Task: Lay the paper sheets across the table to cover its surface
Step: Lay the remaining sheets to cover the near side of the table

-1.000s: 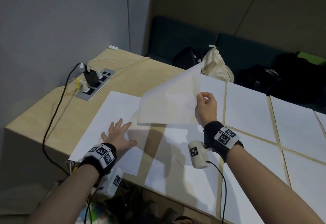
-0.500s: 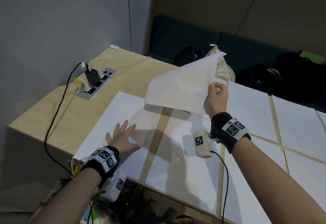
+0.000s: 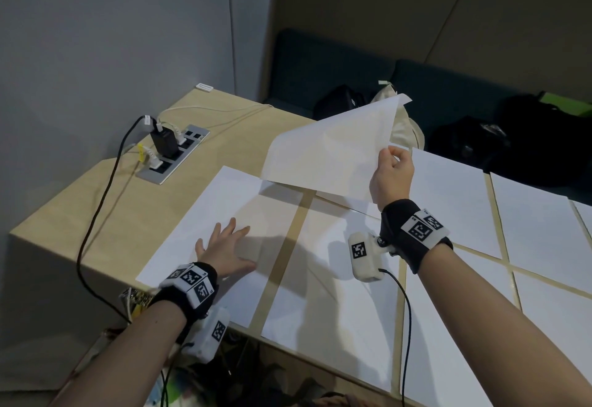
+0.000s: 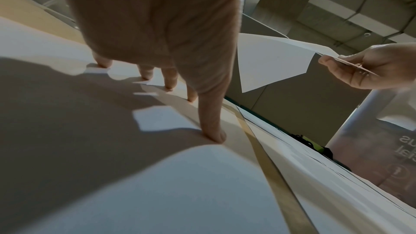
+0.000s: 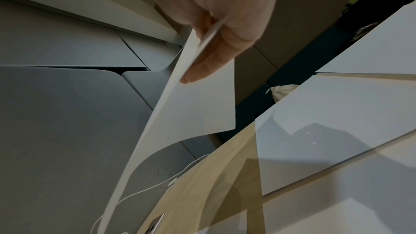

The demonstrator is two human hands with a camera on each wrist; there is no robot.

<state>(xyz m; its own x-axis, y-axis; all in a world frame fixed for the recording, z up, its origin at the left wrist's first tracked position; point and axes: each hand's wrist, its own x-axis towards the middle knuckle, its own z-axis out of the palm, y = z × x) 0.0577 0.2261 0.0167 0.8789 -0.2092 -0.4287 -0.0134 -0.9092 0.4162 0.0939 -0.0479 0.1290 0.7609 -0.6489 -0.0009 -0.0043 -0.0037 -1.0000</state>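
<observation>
My right hand (image 3: 392, 169) pinches the edge of a white paper sheet (image 3: 333, 150) and holds it tilted in the air over the back of the wooden table (image 3: 96, 221). The right wrist view shows thumb and fingers (image 5: 202, 67) clamped on that sheet (image 5: 184, 113). My left hand (image 3: 224, 246) lies flat with spread fingers on the leftmost laid sheet (image 3: 205, 227); its fingertips (image 4: 213, 136) press the paper (image 4: 157, 184). Several more white sheets (image 3: 448, 198) lie in rows across the table, with narrow strips of wood between them.
A power strip (image 3: 173, 153) with plugs and a black cable (image 3: 93, 214) sits at the table's left end. Dark bags (image 3: 474, 147) and a cream cloth bag (image 3: 407, 128) rest on the teal bench behind. The grey wall (image 3: 96, 38) stands to the left.
My right hand has carried the held sheet up and toward the far side, tilting it more. The left hand has stayed flat on the leftmost sheet.
</observation>
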